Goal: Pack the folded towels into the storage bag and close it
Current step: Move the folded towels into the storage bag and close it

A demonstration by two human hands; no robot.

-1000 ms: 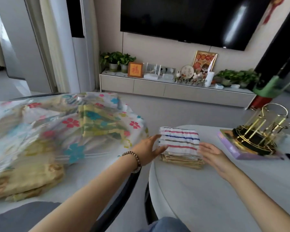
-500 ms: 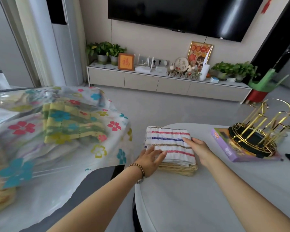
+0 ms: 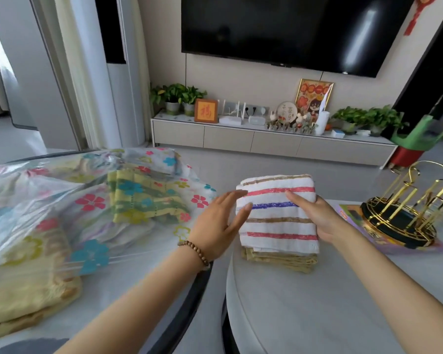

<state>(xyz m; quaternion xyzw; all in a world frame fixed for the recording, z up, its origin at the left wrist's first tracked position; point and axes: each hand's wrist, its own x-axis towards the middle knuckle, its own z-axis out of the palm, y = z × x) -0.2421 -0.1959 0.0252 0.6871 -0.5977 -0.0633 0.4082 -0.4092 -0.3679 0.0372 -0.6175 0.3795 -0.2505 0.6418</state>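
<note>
Closest in, the pale round table (image 3: 317, 315) fills the foreground. Near its far-left edge sits our marker, the striped towel (image 3: 276, 226): white with red, blue and brown bands, folded square. Directly under the striped towel lies a folded yellow towel (image 3: 279, 260), its layers peeking out along the front.

Both hands are on it! The left hand (image 3: 219, 222), with a bead bracelet (image 3: 196, 252) at the wrist, comes in from the left of the striped towel. Its fingers are straight and close together, laid flat against the towel's left edge and gripping nothing. The right hand (image 3: 317, 221) has the striped towel by its right side, thumb pressed across the top near the blue band and the other fingers tucked out of sight behind. Whether the striped towel has lifted clear of the yellow one, I cannot tell.

Left of the striped towel, on a separate pale surface, sprawls the storage bag (image 3: 87, 200), clear plastic printed with coloured flowers. A yellow-green towel (image 3: 143, 198) shows through it on the side nearest the striped towel. A pale yellow bundle (image 3: 23, 290) sits further left and closer to the camera. I cannot make out whether the bag's mouth is open.

Right of the striped towel stands a gold rack (image 3: 394, 218) on a purple box (image 3: 348, 213).

Well beyond the striped towel, across the floor, runs a long low cabinet (image 3: 266, 144) with potted plants (image 3: 177, 95) at its left end. A dark television (image 3: 292, 29) hangs above it.
</note>
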